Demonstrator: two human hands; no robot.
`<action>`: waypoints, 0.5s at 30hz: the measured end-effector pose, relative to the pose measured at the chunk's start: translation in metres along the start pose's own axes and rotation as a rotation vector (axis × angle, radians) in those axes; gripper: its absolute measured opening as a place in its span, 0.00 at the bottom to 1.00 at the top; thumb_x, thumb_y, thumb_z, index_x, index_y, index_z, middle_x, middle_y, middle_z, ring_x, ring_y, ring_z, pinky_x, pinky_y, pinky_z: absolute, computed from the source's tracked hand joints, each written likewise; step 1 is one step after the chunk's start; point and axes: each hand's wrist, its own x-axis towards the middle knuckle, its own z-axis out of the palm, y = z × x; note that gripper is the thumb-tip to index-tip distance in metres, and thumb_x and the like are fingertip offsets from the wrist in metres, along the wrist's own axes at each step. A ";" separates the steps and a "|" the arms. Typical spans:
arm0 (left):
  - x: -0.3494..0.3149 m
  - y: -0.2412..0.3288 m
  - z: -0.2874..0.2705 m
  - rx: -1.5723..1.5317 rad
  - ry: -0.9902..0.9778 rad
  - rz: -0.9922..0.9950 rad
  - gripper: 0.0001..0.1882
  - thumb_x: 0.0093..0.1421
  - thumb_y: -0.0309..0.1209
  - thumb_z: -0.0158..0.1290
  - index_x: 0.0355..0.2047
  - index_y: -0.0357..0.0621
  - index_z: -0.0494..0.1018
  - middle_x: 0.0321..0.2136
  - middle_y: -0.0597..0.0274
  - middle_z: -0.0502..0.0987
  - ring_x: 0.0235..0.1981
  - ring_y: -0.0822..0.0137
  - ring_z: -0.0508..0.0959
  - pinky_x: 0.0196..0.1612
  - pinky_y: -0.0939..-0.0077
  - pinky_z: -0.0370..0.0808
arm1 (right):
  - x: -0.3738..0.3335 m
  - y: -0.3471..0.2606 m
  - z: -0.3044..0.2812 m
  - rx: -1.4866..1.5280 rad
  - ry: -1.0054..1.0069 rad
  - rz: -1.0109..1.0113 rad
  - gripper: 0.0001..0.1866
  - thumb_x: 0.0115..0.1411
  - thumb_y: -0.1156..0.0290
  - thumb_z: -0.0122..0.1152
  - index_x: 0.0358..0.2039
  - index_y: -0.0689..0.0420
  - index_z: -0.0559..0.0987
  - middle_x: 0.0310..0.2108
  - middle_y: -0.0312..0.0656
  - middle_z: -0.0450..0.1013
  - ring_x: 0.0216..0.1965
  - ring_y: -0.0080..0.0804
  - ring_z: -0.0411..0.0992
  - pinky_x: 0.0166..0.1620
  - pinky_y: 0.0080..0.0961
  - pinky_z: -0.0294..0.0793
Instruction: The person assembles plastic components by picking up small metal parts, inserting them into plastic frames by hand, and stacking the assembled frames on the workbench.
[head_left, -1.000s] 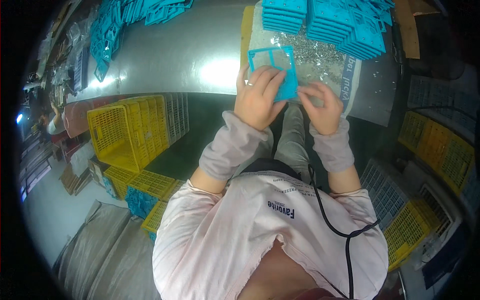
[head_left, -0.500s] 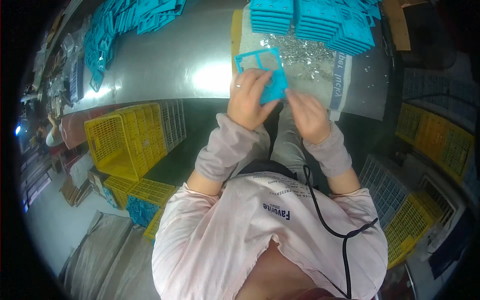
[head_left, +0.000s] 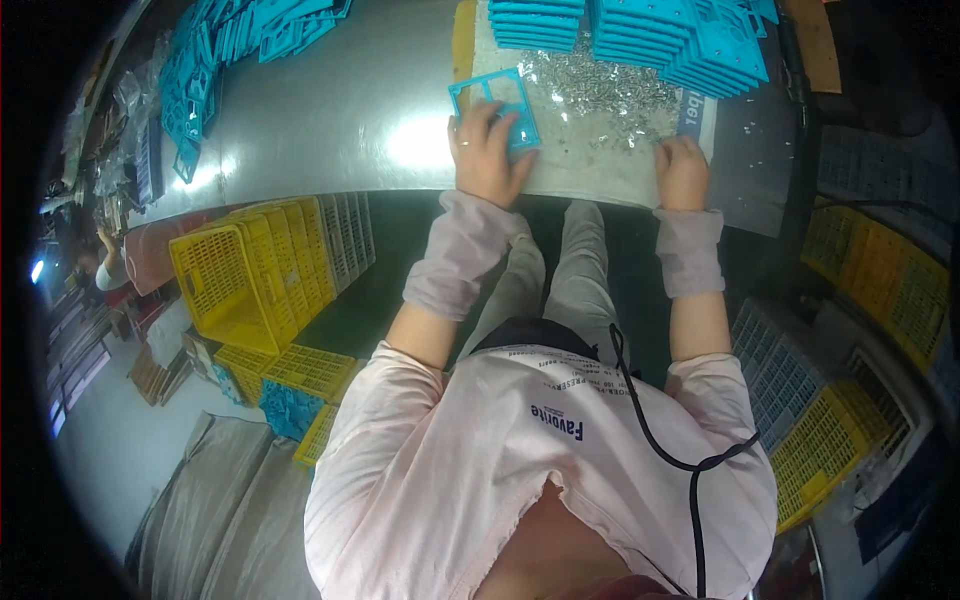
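Note:
A flat turquoise plastic panel [head_left: 525, 120] with square openings is at the left side of the pale work mat [head_left: 585, 165]. My left hand [head_left: 485, 160] grips it, fingers bent over its face and thumb at its lower edge. Apart from it, my right hand [head_left: 683, 175] is at the mat's right front edge, its fingers curled together; whatever they may hold is hidden. Many small shiny metal pieces [head_left: 610, 95] lie scattered across the mat between and beyond my hands.
Neat stacks of turquoise panels [head_left: 640, 35] stand at the mat's far side. A loose heap of panels [head_left: 190, 100] lies on the metal table [head_left: 320, 130] at far left. Yellow crates [head_left: 235, 290] stand below left, others [head_left: 820, 450] at right. Another person's arm [head_left: 110, 265] shows far left.
My right hand has left the panel and moved right to the mat's edge. My left hand has carried the panel slightly left and farther away.

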 end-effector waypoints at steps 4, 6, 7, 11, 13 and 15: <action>0.008 0.021 0.017 0.007 0.017 0.109 0.10 0.49 0.32 0.64 0.33 0.51 0.80 0.39 0.66 0.76 0.46 0.59 0.75 0.57 0.51 0.61 | 0.000 0.004 0.002 0.163 -0.005 0.128 0.04 0.53 0.75 0.62 0.29 0.60 0.78 0.29 0.46 0.72 0.29 0.48 0.73 0.34 0.40 0.72; 0.014 0.025 0.028 0.051 -0.005 0.046 0.07 0.49 0.32 0.64 0.30 0.52 0.80 0.35 0.68 0.77 0.43 0.60 0.75 0.54 0.55 0.62 | -0.003 0.004 0.001 0.204 0.027 0.155 0.04 0.52 0.75 0.63 0.29 0.60 0.78 0.26 0.45 0.72 0.27 0.44 0.74 0.32 0.38 0.72; 0.016 0.026 0.033 0.050 -0.006 0.044 0.07 0.49 0.32 0.64 0.30 0.52 0.80 0.35 0.68 0.77 0.43 0.60 0.75 0.54 0.55 0.62 | -0.003 0.004 0.001 0.245 0.061 0.181 0.04 0.51 0.75 0.63 0.29 0.60 0.78 0.24 0.44 0.72 0.25 0.40 0.74 0.30 0.35 0.72; 0.024 0.031 0.047 0.124 -0.024 0.008 0.06 0.48 0.34 0.63 0.29 0.53 0.81 0.34 0.69 0.77 0.43 0.62 0.74 0.53 0.54 0.61 | -0.009 0.019 0.011 0.393 0.071 0.343 0.06 0.51 0.75 0.66 0.29 0.60 0.78 0.22 0.42 0.74 0.22 0.31 0.74 0.27 0.28 0.72; 0.025 0.031 0.053 0.173 -0.035 0.008 0.06 0.48 0.35 0.62 0.29 0.52 0.81 0.34 0.68 0.77 0.44 0.63 0.74 0.53 0.53 0.61 | -0.009 0.021 0.017 0.545 0.142 0.389 0.05 0.52 0.75 0.66 0.28 0.62 0.78 0.23 0.42 0.77 0.22 0.26 0.75 0.28 0.24 0.72; 0.024 0.031 0.056 0.205 -0.045 0.010 0.06 0.49 0.34 0.62 0.28 0.52 0.81 0.34 0.68 0.77 0.45 0.63 0.74 0.53 0.53 0.61 | -0.008 0.023 0.017 0.519 0.115 0.402 0.05 0.53 0.75 0.66 0.28 0.62 0.78 0.23 0.42 0.78 0.23 0.26 0.75 0.29 0.24 0.73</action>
